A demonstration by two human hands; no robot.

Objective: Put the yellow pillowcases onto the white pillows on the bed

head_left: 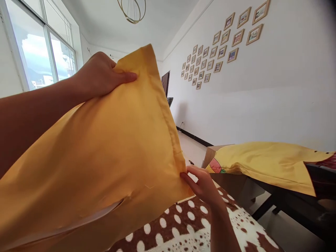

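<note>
White wall (262,112) behind, pillow (126,140) between hands (98,75) (203,183)

The yellow pillowcase (126,133) before you is plump, smooth in the middle — creased along its flat-hemmed edge. It stands tilted, one upper corner in your left hand (105,75), the edge's lower part pinched in your right hand (201,183) — and a slit gapes low, left of your right hand, showing white inside.
</note>
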